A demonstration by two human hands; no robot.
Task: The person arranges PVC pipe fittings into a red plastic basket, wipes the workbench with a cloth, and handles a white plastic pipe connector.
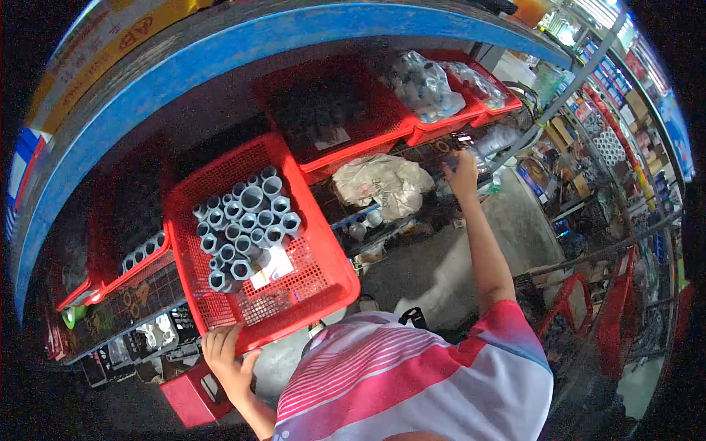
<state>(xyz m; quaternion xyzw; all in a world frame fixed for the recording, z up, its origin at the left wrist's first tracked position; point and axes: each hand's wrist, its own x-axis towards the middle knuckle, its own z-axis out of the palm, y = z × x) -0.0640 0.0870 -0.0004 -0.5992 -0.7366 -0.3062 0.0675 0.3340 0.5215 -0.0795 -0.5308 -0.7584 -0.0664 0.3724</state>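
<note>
A red plastic basket [334, 264] juts out tilted from the shelf. Grey metal pipe fittings [250, 219], several with hexagonal ends, stand grouped in it beside a white paper label [272, 268]. My left hand [228, 360] is at the basket's near left corner, fingers over the rim and thumb apart below. Stretched out to the far right, my right hand [463, 175] is at the shelf edge with its fingers curled. Something small and dark is at its fingertips, too unclear to name. A crumpled cream cloth bag [382, 182] lies left of that hand.
More red baskets [353, 151] line the shelf, some holding clear plastic bags [423, 84]. A blue shelf beam [294, 26] runs overhead. Lower left is a red box [195, 397]. Crowded racks [610, 147] and a metal post [588, 70] stand at right.
</note>
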